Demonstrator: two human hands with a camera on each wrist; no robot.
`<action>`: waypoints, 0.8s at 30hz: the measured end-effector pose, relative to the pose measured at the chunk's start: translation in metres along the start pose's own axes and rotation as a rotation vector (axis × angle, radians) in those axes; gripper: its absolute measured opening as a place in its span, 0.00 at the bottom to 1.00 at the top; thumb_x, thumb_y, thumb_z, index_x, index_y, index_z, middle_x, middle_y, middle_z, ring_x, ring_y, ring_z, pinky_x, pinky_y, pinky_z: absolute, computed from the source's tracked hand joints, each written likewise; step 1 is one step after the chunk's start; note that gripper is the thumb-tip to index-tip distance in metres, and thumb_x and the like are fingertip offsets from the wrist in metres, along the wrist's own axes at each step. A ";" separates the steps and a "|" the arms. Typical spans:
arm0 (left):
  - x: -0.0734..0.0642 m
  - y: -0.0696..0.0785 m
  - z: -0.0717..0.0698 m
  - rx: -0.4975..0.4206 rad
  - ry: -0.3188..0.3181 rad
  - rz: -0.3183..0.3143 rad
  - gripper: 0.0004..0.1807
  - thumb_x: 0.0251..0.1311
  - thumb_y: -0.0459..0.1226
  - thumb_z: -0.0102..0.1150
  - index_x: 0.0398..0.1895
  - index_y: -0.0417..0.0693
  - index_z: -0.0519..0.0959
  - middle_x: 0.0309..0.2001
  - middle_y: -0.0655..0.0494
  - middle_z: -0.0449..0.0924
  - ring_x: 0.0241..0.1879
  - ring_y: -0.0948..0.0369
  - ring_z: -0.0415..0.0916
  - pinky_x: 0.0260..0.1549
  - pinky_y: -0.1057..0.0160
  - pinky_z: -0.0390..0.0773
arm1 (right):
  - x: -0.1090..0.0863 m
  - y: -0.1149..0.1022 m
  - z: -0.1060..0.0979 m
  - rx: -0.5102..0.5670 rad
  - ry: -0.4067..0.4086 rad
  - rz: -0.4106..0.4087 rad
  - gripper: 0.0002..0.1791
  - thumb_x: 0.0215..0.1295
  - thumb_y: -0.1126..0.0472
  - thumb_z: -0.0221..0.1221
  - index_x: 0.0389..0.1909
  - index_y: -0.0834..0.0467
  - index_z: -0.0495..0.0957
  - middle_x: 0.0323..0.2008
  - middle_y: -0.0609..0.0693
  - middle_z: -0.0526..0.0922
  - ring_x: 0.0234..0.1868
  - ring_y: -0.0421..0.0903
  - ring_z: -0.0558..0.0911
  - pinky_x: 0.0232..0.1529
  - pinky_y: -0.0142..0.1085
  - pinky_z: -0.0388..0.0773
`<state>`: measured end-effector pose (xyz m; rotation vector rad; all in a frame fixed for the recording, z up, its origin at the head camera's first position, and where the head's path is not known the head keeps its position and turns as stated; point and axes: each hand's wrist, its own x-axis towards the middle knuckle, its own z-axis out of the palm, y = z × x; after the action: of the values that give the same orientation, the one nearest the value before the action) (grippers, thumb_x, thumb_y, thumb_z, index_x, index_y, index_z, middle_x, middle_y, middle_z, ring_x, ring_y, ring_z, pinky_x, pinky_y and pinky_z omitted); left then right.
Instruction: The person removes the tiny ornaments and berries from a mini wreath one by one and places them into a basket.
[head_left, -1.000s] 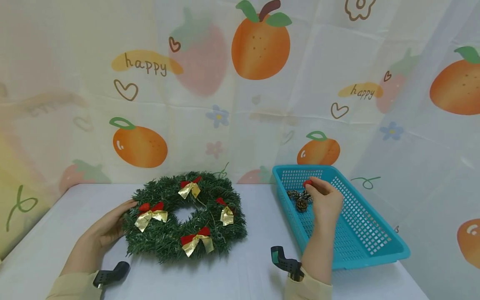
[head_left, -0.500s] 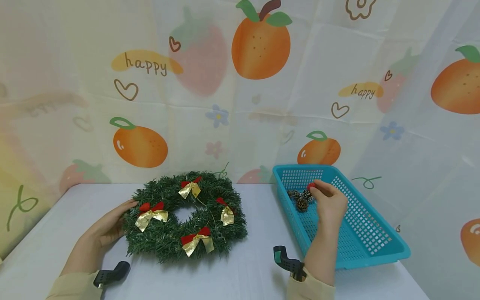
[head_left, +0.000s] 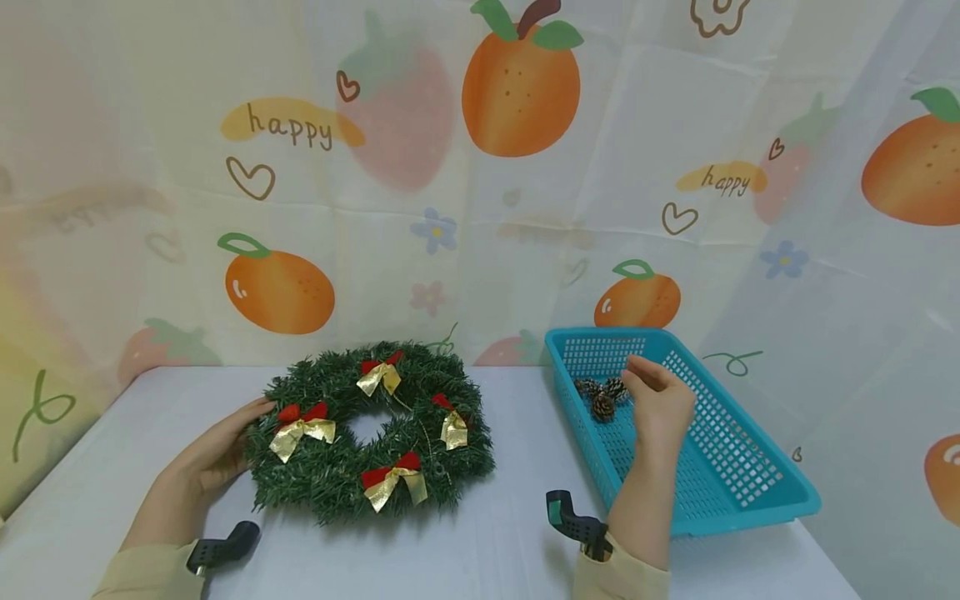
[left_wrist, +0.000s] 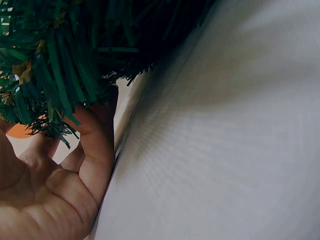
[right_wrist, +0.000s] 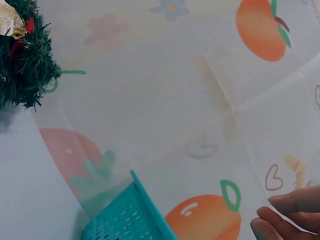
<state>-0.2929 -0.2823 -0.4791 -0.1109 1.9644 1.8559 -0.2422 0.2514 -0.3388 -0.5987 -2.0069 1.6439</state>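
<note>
A green artificial Christmas wreath (head_left: pixel 330 492) lies on the table, with red and gold bows (head_left: pixel 393 482) spaced round it. My left hand (head_left: pixel 213 446) holds its left edge; in the left wrist view the fingertips of that hand (left_wrist: pixel 55 190) disappear under the green tinsel. Above the blue plastic basket (head_left: pixel 750 500), my right hand (head_left: pixel 660 408) hovers with its fingers bent loosely. Its fingers stand slightly apart in the right wrist view, and I see nothing between them. Several pine cones (head_left: pixel 603 407) lie in the basket, left of the right hand. What lies behind that hand is hidden.
A white cloth covers the table (head_left: pixel 517 483) between wreath and basket. Behind it hangs a fruit-printed curtain (head_left: pixel 480 217). The basket's raised rim (right_wrist: pixel 150 200) stands close to the curtain.
A small red object at my right fingertips is no longer visible. The right hand has shifted slightly right over the basket. My left hand and the wreath have stayed in place.
</note>
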 end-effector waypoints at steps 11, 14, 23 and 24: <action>-0.001 0.001 0.001 0.018 0.015 -0.001 0.47 0.72 0.61 0.36 0.78 0.55 0.23 0.75 0.47 0.04 0.78 0.39 0.17 0.73 0.43 0.59 | -0.001 -0.001 0.003 0.003 -0.015 -0.008 0.18 0.70 0.63 0.58 0.59 0.59 0.80 0.58 0.59 0.81 0.64 0.50 0.75 0.66 0.45 0.73; -0.002 0.002 0.001 0.010 0.009 -0.002 0.47 0.72 0.60 0.36 0.78 0.55 0.23 0.73 0.50 0.01 0.74 0.38 0.06 0.74 0.32 0.40 | -0.001 -0.001 0.003 0.011 -0.023 -0.005 0.18 0.70 0.64 0.58 0.59 0.59 0.80 0.58 0.59 0.81 0.64 0.50 0.74 0.66 0.45 0.73; -0.002 0.003 0.002 0.019 0.007 0.001 0.46 0.73 0.60 0.35 0.77 0.55 0.22 0.73 0.49 0.00 0.73 0.38 0.05 0.74 0.32 0.38 | -0.006 -0.008 0.009 0.006 -0.083 -0.030 0.18 0.69 0.64 0.59 0.59 0.59 0.79 0.59 0.59 0.80 0.65 0.50 0.74 0.66 0.45 0.73; -0.002 0.003 0.001 0.020 0.008 0.001 0.46 0.73 0.60 0.34 0.77 0.55 0.22 0.73 0.49 0.01 0.74 0.38 0.06 0.74 0.33 0.40 | -0.007 -0.009 0.010 0.004 -0.093 -0.029 0.18 0.69 0.64 0.59 0.59 0.59 0.79 0.59 0.58 0.80 0.65 0.50 0.74 0.65 0.45 0.73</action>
<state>-0.2920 -0.2811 -0.4755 -0.1112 1.9881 1.8394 -0.2434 0.2379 -0.3327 -0.4979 -2.0668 1.6866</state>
